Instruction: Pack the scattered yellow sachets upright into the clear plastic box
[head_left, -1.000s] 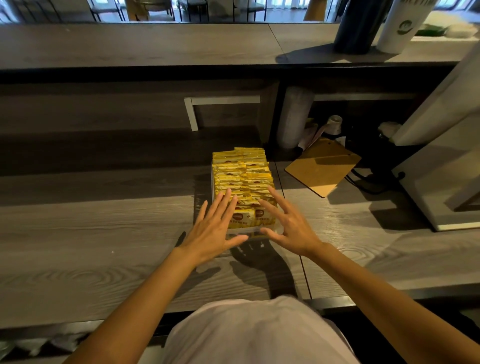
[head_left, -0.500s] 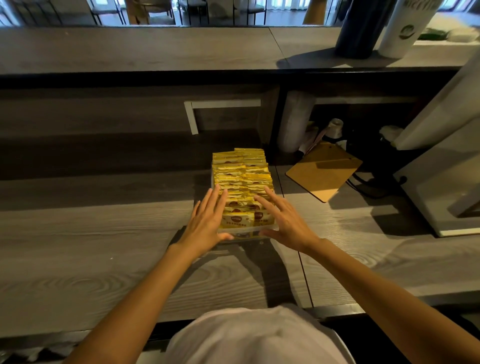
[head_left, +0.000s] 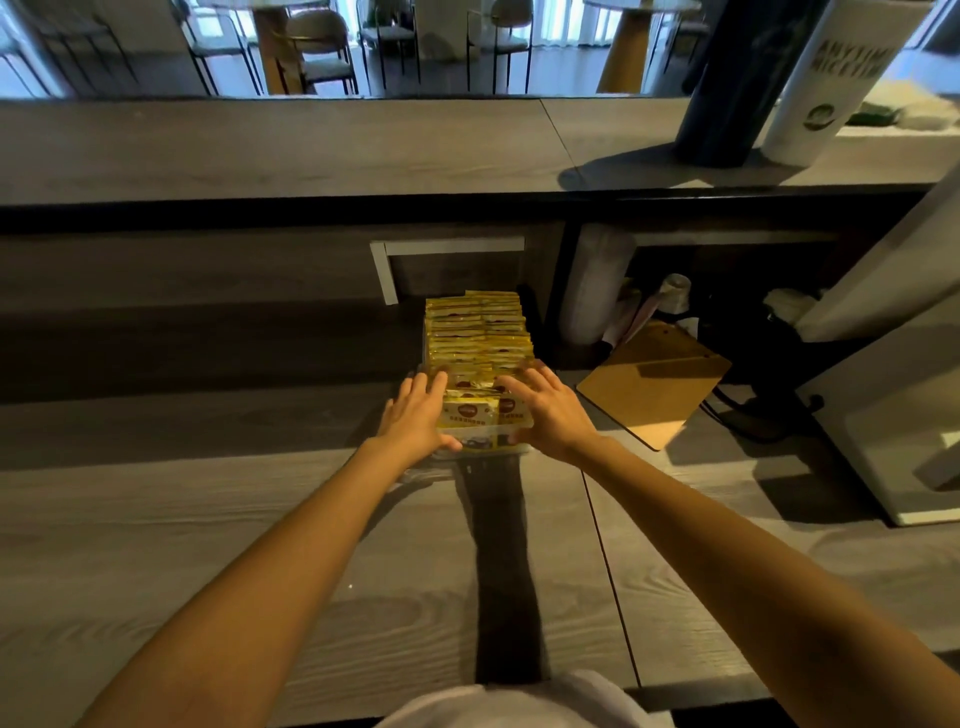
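Observation:
A clear plastic box (head_left: 483, 432) stands on the grey wooden counter, its far end under the raised ledge. Yellow sachets (head_left: 478, 332) fill it upright in two tight rows from front to back. My left hand (head_left: 415, 415) lies against the box's near left corner, fingers straight along the side and thumb at the front wall. My right hand (head_left: 553, 413) mirrors it on the near right corner, its fingers resting over the front sachets. No loose sachets show on the counter.
A brown clipboard (head_left: 654, 379) lies just right of the box. A large white appliance (head_left: 893, 415) stands at the right. A pale cylinder (head_left: 597, 286) stands under the raised ledge (head_left: 311, 150), which carries a dark tube (head_left: 727, 83) and a white tube (head_left: 826, 83).
Both hands moved forward from hovering over the box's near end to pressing against its two near corners. The view tilted upward.

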